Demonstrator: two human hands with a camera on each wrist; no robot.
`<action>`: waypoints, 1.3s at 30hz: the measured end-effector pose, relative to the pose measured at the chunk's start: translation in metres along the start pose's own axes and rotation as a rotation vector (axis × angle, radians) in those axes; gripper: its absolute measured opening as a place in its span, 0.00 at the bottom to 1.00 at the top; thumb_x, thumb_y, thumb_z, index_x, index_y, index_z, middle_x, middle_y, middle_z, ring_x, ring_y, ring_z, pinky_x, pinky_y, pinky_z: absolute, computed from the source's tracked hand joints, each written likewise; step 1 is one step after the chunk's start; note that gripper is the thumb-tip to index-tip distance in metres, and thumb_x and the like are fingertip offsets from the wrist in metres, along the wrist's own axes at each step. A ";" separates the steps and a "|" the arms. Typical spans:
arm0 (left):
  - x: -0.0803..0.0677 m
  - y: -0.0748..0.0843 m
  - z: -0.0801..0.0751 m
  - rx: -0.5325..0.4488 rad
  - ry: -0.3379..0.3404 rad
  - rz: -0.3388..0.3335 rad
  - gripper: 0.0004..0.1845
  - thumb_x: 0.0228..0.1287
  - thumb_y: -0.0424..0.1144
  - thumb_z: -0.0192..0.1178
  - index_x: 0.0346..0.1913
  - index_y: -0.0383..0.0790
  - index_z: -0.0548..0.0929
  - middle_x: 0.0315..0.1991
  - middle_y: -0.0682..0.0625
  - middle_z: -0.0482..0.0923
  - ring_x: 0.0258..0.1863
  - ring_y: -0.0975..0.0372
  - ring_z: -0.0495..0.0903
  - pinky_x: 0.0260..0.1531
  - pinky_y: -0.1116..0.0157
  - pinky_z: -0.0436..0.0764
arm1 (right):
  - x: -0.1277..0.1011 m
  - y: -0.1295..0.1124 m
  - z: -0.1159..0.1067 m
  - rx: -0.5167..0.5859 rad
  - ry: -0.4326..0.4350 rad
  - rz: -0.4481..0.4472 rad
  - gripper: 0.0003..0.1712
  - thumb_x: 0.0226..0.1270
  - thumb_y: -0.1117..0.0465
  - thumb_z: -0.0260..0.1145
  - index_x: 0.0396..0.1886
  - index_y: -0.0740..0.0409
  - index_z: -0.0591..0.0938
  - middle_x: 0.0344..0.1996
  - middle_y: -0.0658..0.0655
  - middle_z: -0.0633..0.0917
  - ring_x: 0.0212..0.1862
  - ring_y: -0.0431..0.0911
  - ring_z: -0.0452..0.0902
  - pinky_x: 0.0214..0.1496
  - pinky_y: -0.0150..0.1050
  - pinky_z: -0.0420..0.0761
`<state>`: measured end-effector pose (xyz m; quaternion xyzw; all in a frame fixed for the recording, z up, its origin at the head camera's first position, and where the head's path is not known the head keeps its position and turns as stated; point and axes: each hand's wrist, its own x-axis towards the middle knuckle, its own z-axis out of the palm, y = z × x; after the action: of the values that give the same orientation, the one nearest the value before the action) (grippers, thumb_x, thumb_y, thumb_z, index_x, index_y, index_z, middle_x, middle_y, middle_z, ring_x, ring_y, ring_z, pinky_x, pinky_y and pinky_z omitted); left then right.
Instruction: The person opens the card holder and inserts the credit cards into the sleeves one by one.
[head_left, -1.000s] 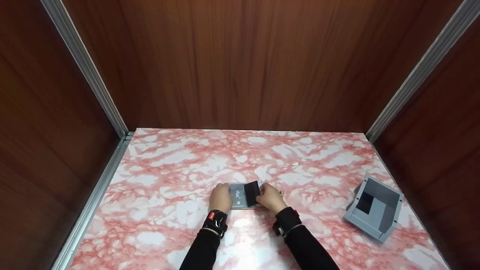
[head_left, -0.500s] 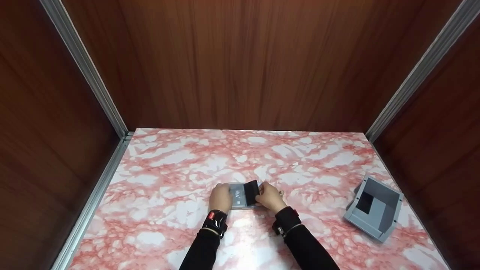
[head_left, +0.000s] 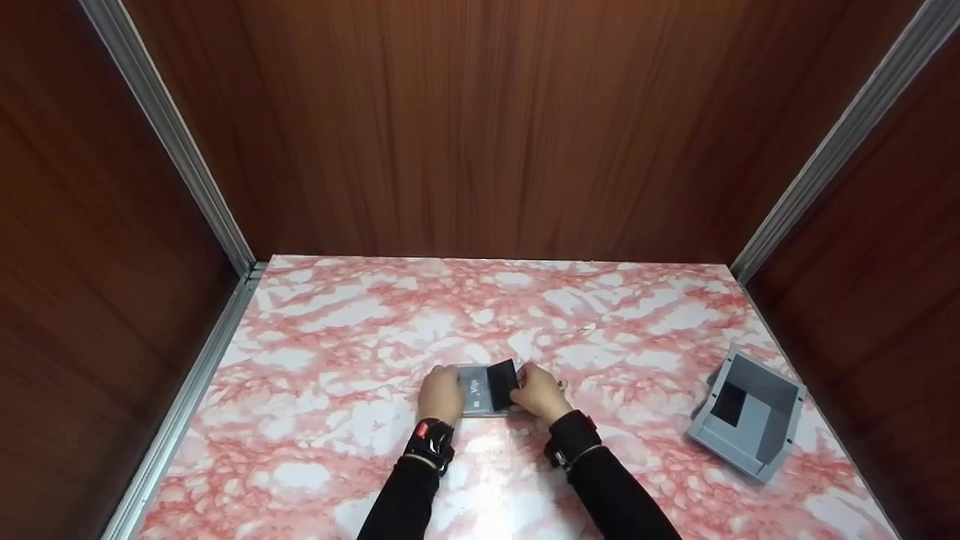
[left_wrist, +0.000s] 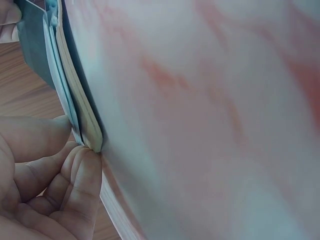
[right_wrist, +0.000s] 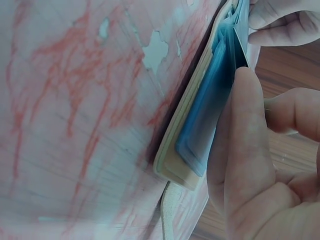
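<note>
An opened card holder [head_left: 474,390] with clear plastic sleeves lies on the table, a "vip" print showing on its left part. Its cover edge looks cream in the right wrist view, beside the bluish sleeves [right_wrist: 207,115]. My left hand [head_left: 441,395] grips the left side; the left wrist view has thumb and fingers [left_wrist: 85,175] pinching a corner of cover and sleeves. A black card [head_left: 502,385] stands tilted over the holder's middle, pinched by my right hand [head_left: 541,392]. The card's lower edge is among the sleeves; how deep it sits is hidden.
A grey open bin [head_left: 750,416] with a dark rectangle inside stands at the table's right side. The red-and-white marbled table [head_left: 360,315] is bounded by brown wood-grain panels [head_left: 480,127] at the back and both sides. A pale strap [right_wrist: 168,212] extends beside the holder.
Very little differs. The black card and my right fingers have crept slightly to the left; my left hand keeps its grip in the same place.
</note>
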<state>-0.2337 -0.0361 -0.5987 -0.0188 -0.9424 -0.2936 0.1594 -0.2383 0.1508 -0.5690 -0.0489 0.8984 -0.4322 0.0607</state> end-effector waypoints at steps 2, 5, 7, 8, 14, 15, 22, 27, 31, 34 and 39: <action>0.000 0.000 0.000 -0.004 0.000 -0.003 0.03 0.49 0.26 0.64 0.24 0.34 0.80 0.26 0.41 0.77 0.29 0.44 0.80 0.32 0.50 0.78 | 0.000 0.000 0.000 0.031 -0.007 0.014 0.12 0.48 0.75 0.62 0.35 0.68 0.73 0.22 0.52 0.71 0.25 0.52 0.84 0.26 0.38 0.83; 0.000 0.000 0.000 -0.003 0.005 -0.002 0.04 0.49 0.26 0.65 0.24 0.34 0.80 0.26 0.41 0.77 0.29 0.44 0.80 0.32 0.50 0.78 | 0.000 0.000 -0.001 0.028 -0.007 0.022 0.12 0.47 0.75 0.62 0.35 0.68 0.74 0.22 0.52 0.71 0.26 0.50 0.82 0.26 0.37 0.83; -0.001 0.000 0.000 -0.001 0.013 -0.001 0.05 0.49 0.27 0.66 0.24 0.34 0.80 0.25 0.41 0.77 0.29 0.45 0.80 0.32 0.50 0.78 | 0.000 -0.001 -0.001 0.042 -0.016 0.040 0.13 0.48 0.76 0.62 0.36 0.68 0.73 0.23 0.53 0.71 0.26 0.51 0.83 0.27 0.38 0.84; -0.001 0.000 0.001 0.000 0.017 -0.001 0.05 0.49 0.27 0.65 0.24 0.35 0.79 0.25 0.42 0.77 0.29 0.45 0.80 0.32 0.50 0.78 | 0.000 -0.001 -0.001 0.049 -0.022 0.049 0.12 0.49 0.76 0.62 0.36 0.68 0.73 0.23 0.53 0.71 0.26 0.52 0.83 0.27 0.38 0.84; -0.001 -0.001 0.001 0.008 0.018 -0.002 0.06 0.48 0.26 0.66 0.24 0.35 0.78 0.25 0.43 0.75 0.28 0.45 0.80 0.30 0.51 0.77 | 0.003 -0.004 -0.001 0.149 -0.063 0.098 0.11 0.53 0.78 0.61 0.36 0.69 0.71 0.26 0.58 0.73 0.28 0.57 0.86 0.31 0.42 0.86; -0.001 -0.001 0.001 0.007 0.016 -0.004 0.06 0.48 0.26 0.66 0.23 0.35 0.78 0.25 0.43 0.75 0.28 0.45 0.80 0.30 0.51 0.77 | 0.003 -0.004 -0.001 0.153 -0.064 0.102 0.11 0.53 0.78 0.61 0.36 0.69 0.71 0.27 0.59 0.74 0.27 0.57 0.86 0.31 0.42 0.86; -0.001 -0.001 -0.001 -0.011 0.006 -0.001 0.06 0.49 0.26 0.65 0.24 0.35 0.77 0.25 0.43 0.75 0.28 0.46 0.79 0.29 0.51 0.77 | 0.006 -0.004 0.003 0.107 -0.058 0.090 0.10 0.51 0.77 0.62 0.34 0.68 0.72 0.26 0.58 0.75 0.25 0.53 0.85 0.28 0.41 0.85; -0.001 0.000 -0.001 -0.003 -0.001 -0.009 0.06 0.49 0.26 0.66 0.24 0.35 0.78 0.26 0.42 0.76 0.29 0.45 0.80 0.31 0.51 0.77 | 0.007 -0.003 0.008 0.019 -0.026 0.025 0.10 0.50 0.75 0.63 0.33 0.65 0.73 0.23 0.54 0.72 0.27 0.49 0.80 0.30 0.39 0.83; -0.001 0.000 -0.001 0.002 0.009 0.000 0.05 0.49 0.27 0.67 0.26 0.35 0.80 0.26 0.41 0.77 0.29 0.45 0.80 0.32 0.51 0.78 | 0.009 -0.003 0.012 -0.024 -0.006 0.004 0.11 0.50 0.74 0.63 0.34 0.66 0.73 0.22 0.52 0.71 0.27 0.48 0.77 0.31 0.38 0.80; -0.001 0.000 -0.001 0.002 0.012 0.007 0.04 0.50 0.27 0.66 0.26 0.34 0.80 0.26 0.41 0.77 0.29 0.45 0.80 0.32 0.50 0.78 | 0.009 -0.004 0.014 -0.081 0.000 -0.031 0.11 0.50 0.73 0.64 0.33 0.65 0.74 0.22 0.52 0.72 0.26 0.47 0.74 0.32 0.39 0.78; -0.001 0.000 -0.003 -0.006 -0.004 0.010 0.02 0.49 0.27 0.62 0.25 0.34 0.79 0.26 0.40 0.77 0.30 0.44 0.80 0.32 0.50 0.78 | 0.007 -0.005 0.017 -0.162 0.011 -0.105 0.10 0.50 0.70 0.68 0.29 0.63 0.74 0.20 0.50 0.72 0.26 0.46 0.68 0.34 0.42 0.73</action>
<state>-0.2324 -0.0375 -0.5969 -0.0246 -0.9417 -0.2953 0.1591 -0.2428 0.1333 -0.5759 -0.0982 0.9270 -0.3608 0.0292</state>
